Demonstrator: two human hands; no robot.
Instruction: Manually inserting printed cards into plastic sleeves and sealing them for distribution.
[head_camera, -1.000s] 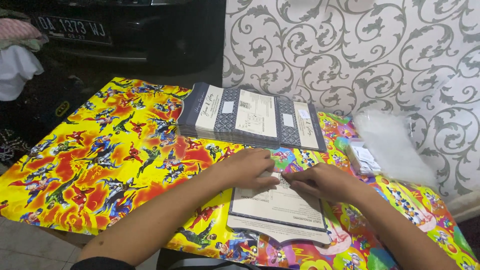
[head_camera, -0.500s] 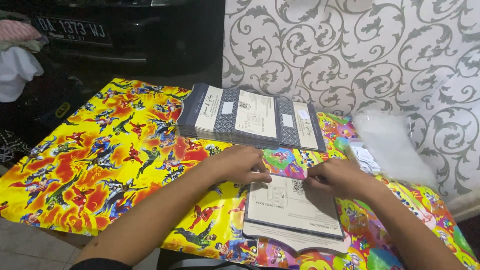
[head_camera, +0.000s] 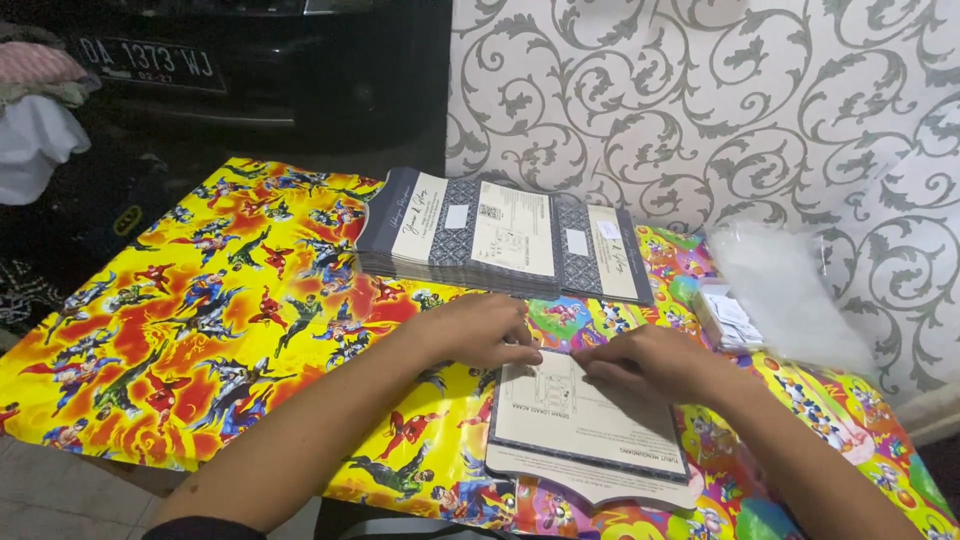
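- The left hand (head_camera: 478, 330) lies palm down with fingers curled loosely, its fingertips pressing the top left corner of a folded card (head_camera: 585, 425); it grips nothing that shows.
- The right hand (head_camera: 648, 364) lies flat on the card's top right part, fingers bent and pointing toward nine o'clock; whether it pinches an edge under the fingers I cannot tell.
- The card is cream with a dark patterned border and rests on the worktop (head_camera: 200, 330) at the six o'clock side of the view; its top edge is hidden beneath both hands and its small print is too fine to make out.
- A scalloped cream flap sticks out under the card toward six o'clock, partly cut by the frame's lower edge.
- A stack of like cards (head_camera: 500, 240), spread open, lies at twelve o'clock from the hands, well apart from them; how many it holds is unclear.
- At three o'clock a small pile of white slips (head_camera: 728, 318) sits just beside a heap of clear plastic sleeves (head_camera: 790, 290), whose outlines blur into the patterned wall (head_camera: 700, 100).
- Both forearms run out of the frame at the bottom.
- At ten o'clock the dark background hides most detail beyond folded cloth (head_camera: 35, 110).
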